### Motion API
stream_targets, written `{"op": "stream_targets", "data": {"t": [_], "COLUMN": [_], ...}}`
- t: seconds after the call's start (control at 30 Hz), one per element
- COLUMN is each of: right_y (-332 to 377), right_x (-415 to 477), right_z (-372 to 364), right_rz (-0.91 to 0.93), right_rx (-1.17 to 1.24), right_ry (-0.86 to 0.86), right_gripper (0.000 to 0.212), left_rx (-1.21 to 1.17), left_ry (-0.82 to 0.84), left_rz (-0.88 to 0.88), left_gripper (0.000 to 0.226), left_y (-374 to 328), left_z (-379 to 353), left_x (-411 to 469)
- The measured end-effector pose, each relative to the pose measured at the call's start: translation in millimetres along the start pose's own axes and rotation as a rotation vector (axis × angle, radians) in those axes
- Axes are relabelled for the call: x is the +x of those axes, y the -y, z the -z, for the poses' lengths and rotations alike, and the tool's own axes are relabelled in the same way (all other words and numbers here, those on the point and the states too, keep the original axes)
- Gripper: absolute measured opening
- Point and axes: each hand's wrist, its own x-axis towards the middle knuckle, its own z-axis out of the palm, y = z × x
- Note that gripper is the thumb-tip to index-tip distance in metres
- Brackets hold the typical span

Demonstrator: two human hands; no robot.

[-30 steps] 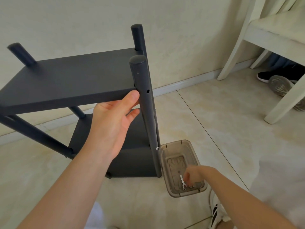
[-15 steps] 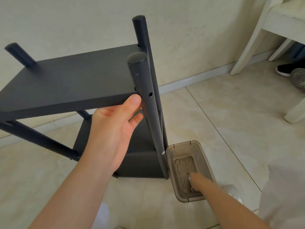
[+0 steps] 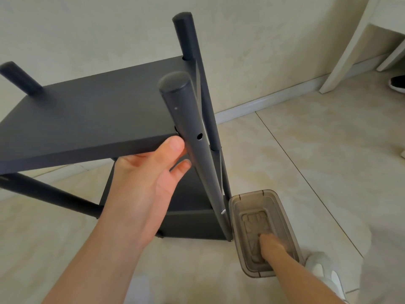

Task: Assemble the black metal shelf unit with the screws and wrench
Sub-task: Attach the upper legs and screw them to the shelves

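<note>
- Head view: the left arm reaches up and forward from the lower left. The left hand (image 3: 149,178) takes the front edge of the upper shelf (image 3: 87,113) just left of the near post (image 3: 186,128).
- Its thumb (image 3: 173,145) presses on that edge and the fingers lie underneath, so the panel is pinched between them; one fingertip shows just left of the near post.
- The right arm comes in from the lower right. The right hand (image 3: 274,244) is sunk into a translucent grey box (image 3: 241,216), fingertips down on its bottom. Whether it pinches anything there I cannot tell.
- The black shelf unit (image 3: 192,213) stands on the tiled floor. The box sits on the floor just right of the near post's foot.
- By my count: four posts, two shelves, one box. No wrench or loose screw can be made out.
- One open screw hole (image 3: 199,136) shows in the near post just right of the thumb, and one small pale peg (image 3: 223,211) sticks out near the post's foot.
- Far right of the near post are a white furniture leg (image 3: 341,51) and a black shoe (image 3: 397,84).
</note>
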Motion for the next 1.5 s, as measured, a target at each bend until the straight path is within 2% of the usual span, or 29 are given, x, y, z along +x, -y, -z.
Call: {"op": "stream_targets", "data": {"t": [0.3, 0.43, 0.53, 0.63, 0.7, 0.77, 0.97, 1.07, 1.17, 1.37, 1.5], "right_y": [-1.0, 2.5, 8.5, 19.4, 26.0, 30.7, 34.0, 26.2, 16.0, 3.4, 2.7], "right_x": [-5.6, -18.6, -31.3, -57.4, -78.9, -103.0, -211.8, -263.7, -296.7, -316.7, -319.5], "right_z": [3.9, 24.0, 57.8, 107.4, 144.4, 181.1, 261.4, 276.6, 279.8, 280.7, 276.4], "right_rz": [-0.011, 0.03, 0.09, 0.131, 0.173, 0.254, 0.587, 0.736, 0.89, 1.049, 1.116], "right_rx": [0.087, 0.083, 0.037, -0.049, -0.125, -0.146, 0.083, 0.172, 0.391, 0.704, 0.767], "right_ry": [0.003, -0.023, 0.003, 0.034, 0.014, -0.054, -0.143, -0.163, -0.182, -0.309, -0.461], "right_gripper": [0.026, 0.027, 0.034, 0.007, 0.017, 0.01, 0.005, 0.007, 0.004, 0.01, 0.011], "left_rx": [-0.032, -0.032, -0.044, -0.04, -0.05, -0.052, -0.033, -0.021, -0.021, 0.008, -0.02], "left_ry": [0.002, -0.034, -0.051, -0.025, -0.021, -0.028, -0.015, 0.011, 0.019, -0.01, 0.046], "left_rz": [0.019, 0.043, 0.062, 0.05, 0.054, 0.061, 0.072, 0.061, 0.052, 0.044, 0.02], "left_gripper": [0.017, 0.027, 0.023, 0.023, 0.021, 0.021, 0.022, 0.021, 0.022, 0.021, 0.02], "left_y": [2.0, 1.0, -0.2, -3.6, -5.6, -6.6, -13.1, -15.6, -14.1, -6.2, -5.6], "left_z": [1.6, 3.8, 2.7, -0.1, -1.1, -0.9, -4.7, -6.0, -4.5, -1.0, 0.4], "left_x": [2.8, 5.9, 6.3, 3.5, 2.5, 2.6, -2.7, -4.6, -3.0, 3.7, 5.0]}}
